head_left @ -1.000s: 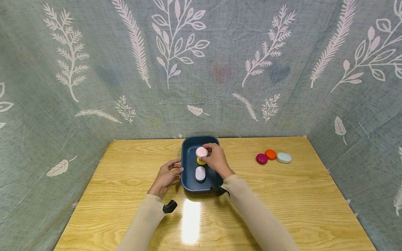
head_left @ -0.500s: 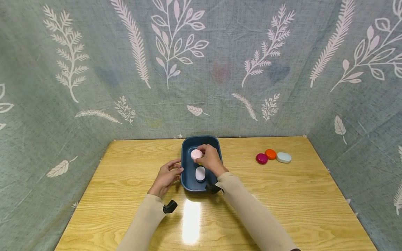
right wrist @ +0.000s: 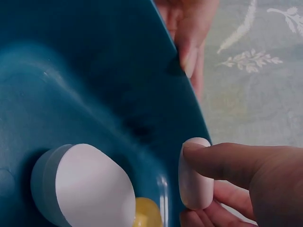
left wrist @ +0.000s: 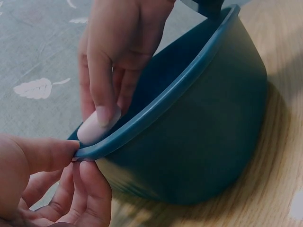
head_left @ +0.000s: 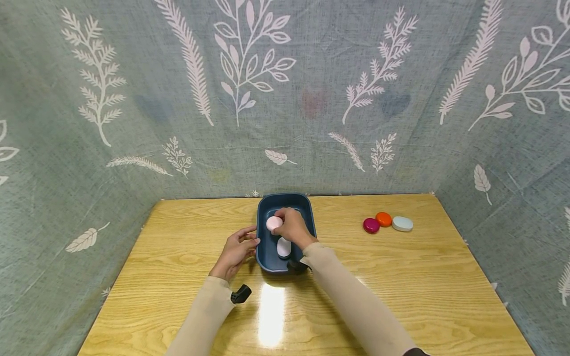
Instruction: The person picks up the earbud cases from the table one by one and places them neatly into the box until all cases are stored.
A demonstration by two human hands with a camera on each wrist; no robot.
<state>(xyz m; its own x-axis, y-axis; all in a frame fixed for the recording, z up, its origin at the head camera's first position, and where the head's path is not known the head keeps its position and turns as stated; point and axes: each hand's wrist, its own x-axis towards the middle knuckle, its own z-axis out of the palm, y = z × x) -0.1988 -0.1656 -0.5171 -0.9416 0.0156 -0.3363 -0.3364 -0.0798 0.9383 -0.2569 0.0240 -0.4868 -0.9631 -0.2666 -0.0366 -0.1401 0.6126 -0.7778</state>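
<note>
A small, smooth, likely light and slippery pink case (head_left: 273, 223) is pinched at its rims by the right hand (head_left: 291, 228) inside the tub (head_left: 311, 223), whose rim is pinched by the left hand (head_left: 236, 250).

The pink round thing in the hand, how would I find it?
Look at the dark blue tub on the wooden table. The right hand pinches a pale pink disc near its left wall. The white oval lies flat and untouched.
</note>
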